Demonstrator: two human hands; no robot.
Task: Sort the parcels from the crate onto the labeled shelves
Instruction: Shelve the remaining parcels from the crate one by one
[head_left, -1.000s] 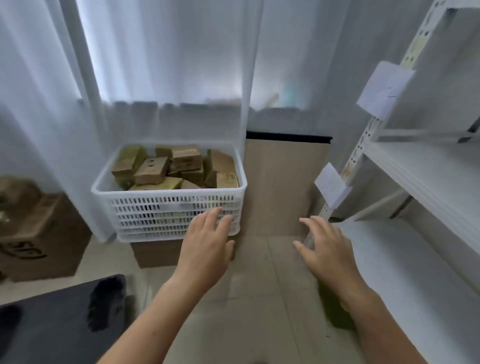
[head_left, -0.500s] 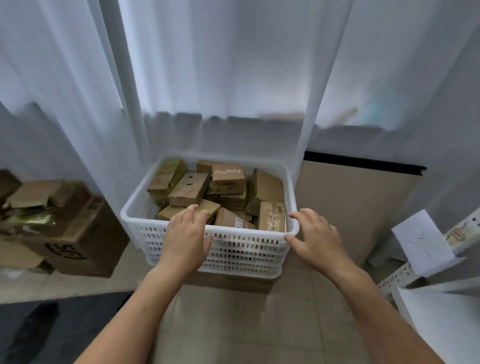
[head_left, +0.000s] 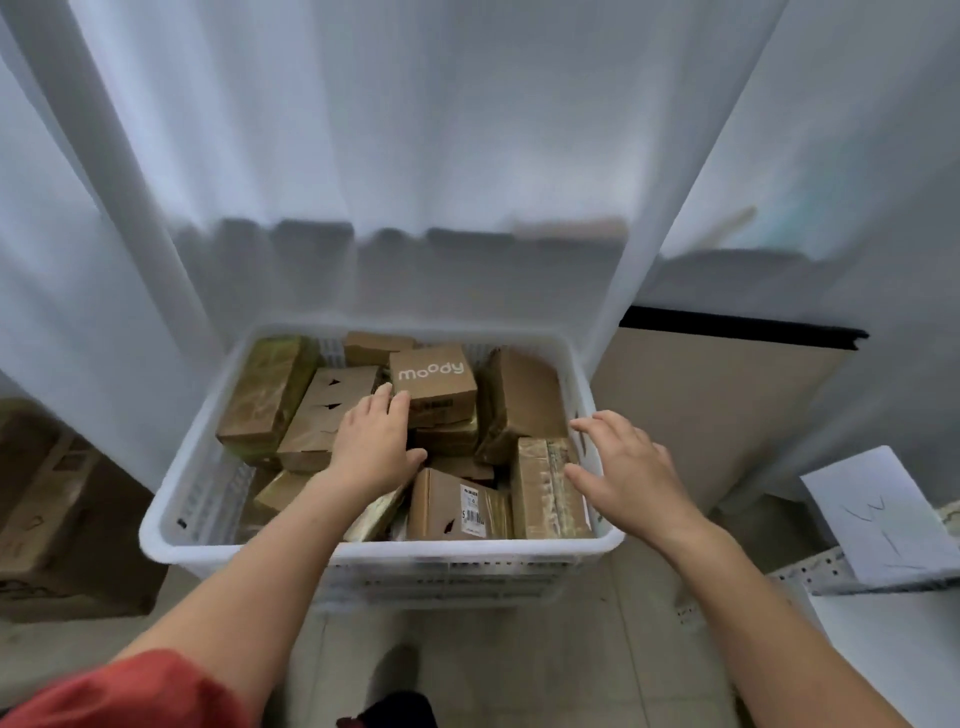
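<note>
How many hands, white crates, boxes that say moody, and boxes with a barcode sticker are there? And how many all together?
Hands: 2, the left hand and the right hand
White crate: 1
Box that says moody: 1
Box with a barcode sticker: 1
Total: 5

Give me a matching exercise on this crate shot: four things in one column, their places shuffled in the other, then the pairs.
Things
1. moody parcel
2. barcode-label parcel
3. right hand
4. white paper sheet

Places
A. outside the crate, to its right
B. inside, against the crate's near wall
C. at the crate's back, in the middle
D. spread open above the crate's right edge

Pairs: 1-C, 2-B, 3-D, 4-A
</note>
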